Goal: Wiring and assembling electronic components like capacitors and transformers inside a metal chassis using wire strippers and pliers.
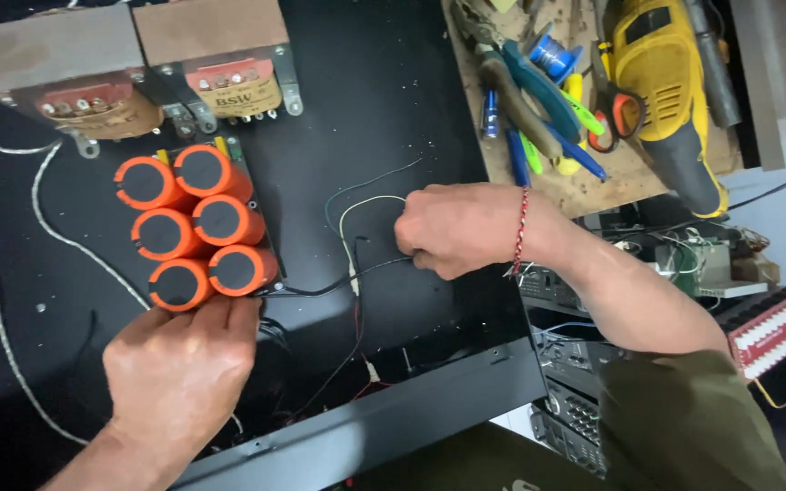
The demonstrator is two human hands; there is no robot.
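From the head view, the left hand (179,368) lies flat, fingers pressed together, against the near edge of the orange cylinders (195,225) on the black case (393,109). The right hand (457,229) is curled, pinching thin wires (357,205) just right of the cylinders. A hard tug could snap a wire, or the wires could tangle together.
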